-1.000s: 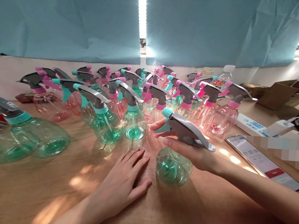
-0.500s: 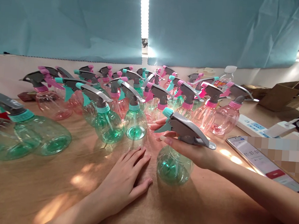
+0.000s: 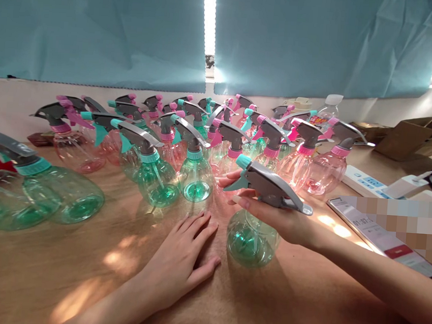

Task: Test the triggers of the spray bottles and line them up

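Note:
A clear green spray bottle (image 3: 252, 241) with a grey and turquoise trigger head stands upright on the wooden table. My right hand (image 3: 271, 214) is wrapped round its neck below the head, the thumb on the near side and fingers behind the trigger. The hand hides the collar. My left hand (image 3: 185, 256) lies flat on the table to the left of this bottle, fingers stretched out and touching nothing but the tabletop. Just beyond its fingertips stand a green spray bottle (image 3: 195, 180) and another green spray bottle (image 3: 158, 185).
Several pink and green spray bottles crowd the back, including a pink one (image 3: 326, 169). More green bottles (image 3: 75, 196) stand at the left. To the right lie a phone (image 3: 381, 237), a white power strip (image 3: 366, 181) and a cardboard box (image 3: 402, 138). A blue curtain (image 3: 99, 30) hangs behind.
Hardly anything differs: both hands and the held spray bottle keep their places. The view has shifted very slightly.

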A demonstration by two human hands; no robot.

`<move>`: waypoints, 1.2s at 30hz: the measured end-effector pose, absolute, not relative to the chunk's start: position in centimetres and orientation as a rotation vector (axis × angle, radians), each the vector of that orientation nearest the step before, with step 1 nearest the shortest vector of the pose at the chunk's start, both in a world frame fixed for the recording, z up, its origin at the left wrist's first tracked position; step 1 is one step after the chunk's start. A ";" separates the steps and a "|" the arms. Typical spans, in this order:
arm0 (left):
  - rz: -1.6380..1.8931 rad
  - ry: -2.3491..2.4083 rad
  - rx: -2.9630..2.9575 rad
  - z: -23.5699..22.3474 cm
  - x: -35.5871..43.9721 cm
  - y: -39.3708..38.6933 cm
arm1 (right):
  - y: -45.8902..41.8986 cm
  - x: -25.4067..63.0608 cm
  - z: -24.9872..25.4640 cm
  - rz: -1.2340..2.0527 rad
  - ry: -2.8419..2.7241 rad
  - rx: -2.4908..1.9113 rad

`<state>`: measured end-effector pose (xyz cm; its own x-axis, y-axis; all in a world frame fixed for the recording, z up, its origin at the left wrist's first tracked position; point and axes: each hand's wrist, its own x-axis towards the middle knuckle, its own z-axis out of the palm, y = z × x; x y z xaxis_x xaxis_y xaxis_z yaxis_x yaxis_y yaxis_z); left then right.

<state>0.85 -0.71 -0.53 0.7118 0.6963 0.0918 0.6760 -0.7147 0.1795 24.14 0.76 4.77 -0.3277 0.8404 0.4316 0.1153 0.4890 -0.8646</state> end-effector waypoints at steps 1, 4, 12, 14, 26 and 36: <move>0.228 1.123 2.782 -0.5 0.9 -0.7 | 0.8 24.1 4.8 0.932 -1.762 -0.806; 0.227 1.119 2.780 -0.5 0.9 -0.7 | 0.7 24.1 4.9 0.943 -1.758 -0.815; 0.270 1.099 2.800 -0.6 0.7 -0.9 | 0.8 24.3 4.9 0.935 -1.765 -0.819; 0.265 1.101 2.807 -0.6 0.8 -0.9 | 0.8 24.3 4.9 0.938 -1.761 -0.817; 0.271 1.094 2.829 -1.0 0.7 -0.6 | 0.7 23.9 5.4 0.954 -1.743 -0.797; 0.287 1.084 2.826 -1.2 0.5 -0.6 | 0.9 24.2 5.2 0.936 -1.785 -0.854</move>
<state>0.49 -0.58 -1.23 0.7286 0.6707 0.1390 0.6515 -0.7413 0.1614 24.25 0.87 5.15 -0.3395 0.8510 0.4007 0.1541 0.4706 -0.8688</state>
